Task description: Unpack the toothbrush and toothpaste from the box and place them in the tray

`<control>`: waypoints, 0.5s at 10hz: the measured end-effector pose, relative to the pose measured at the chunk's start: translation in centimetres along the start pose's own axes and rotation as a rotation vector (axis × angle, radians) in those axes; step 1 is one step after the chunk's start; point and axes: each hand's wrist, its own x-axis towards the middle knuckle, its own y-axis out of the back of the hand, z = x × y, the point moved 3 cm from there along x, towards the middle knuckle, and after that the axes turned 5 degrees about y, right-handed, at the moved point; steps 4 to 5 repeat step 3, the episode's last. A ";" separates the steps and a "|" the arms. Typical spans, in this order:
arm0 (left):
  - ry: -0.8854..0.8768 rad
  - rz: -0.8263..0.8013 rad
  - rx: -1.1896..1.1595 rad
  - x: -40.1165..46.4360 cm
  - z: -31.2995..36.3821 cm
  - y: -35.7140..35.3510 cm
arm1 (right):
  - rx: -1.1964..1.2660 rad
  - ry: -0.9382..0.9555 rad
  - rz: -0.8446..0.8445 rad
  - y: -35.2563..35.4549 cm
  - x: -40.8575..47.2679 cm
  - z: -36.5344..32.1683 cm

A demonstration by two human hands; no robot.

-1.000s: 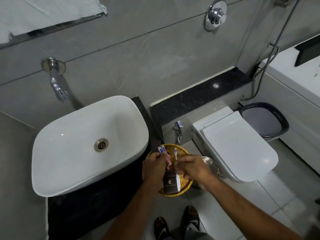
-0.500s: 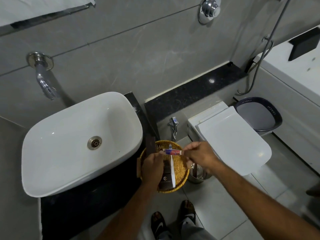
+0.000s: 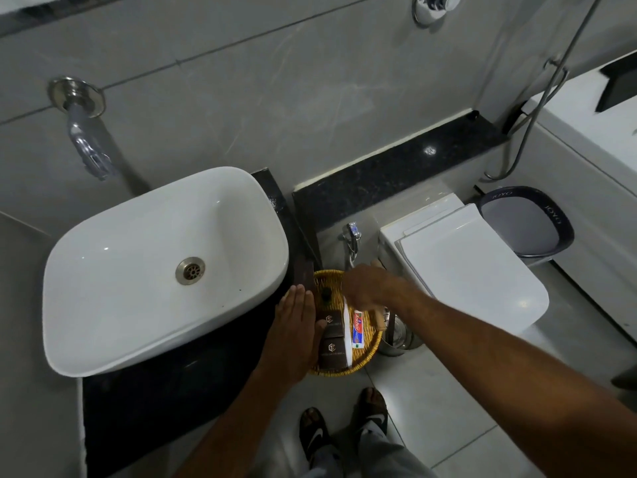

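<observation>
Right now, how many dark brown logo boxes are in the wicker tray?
2. One dark brown logo box lies mid-tray, the other at the near rim of the round woven wicker tray. More may hide under the hands.

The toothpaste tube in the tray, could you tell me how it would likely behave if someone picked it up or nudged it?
The toothpaste tube looks small and slim, so probably light. It lies flat in the woven tray, so it should slide, not roll. It looks like a soft tube and may give when squeezed.
</observation>
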 end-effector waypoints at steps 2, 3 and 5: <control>-0.042 0.027 0.055 -0.2 0.3 1.2 | 0.015 -0.005 0.089 -0.2 -0.3 0.0; -0.101 0.145 0.080 -0.2 0.1 3.1 | 0.201 -0.068 0.172 1.5 -1.1 0.6; -0.101 0.145 0.080 -0.2 0.1 3.1 | 0.201 -0.068 0.172 1.5 -1.1 0.6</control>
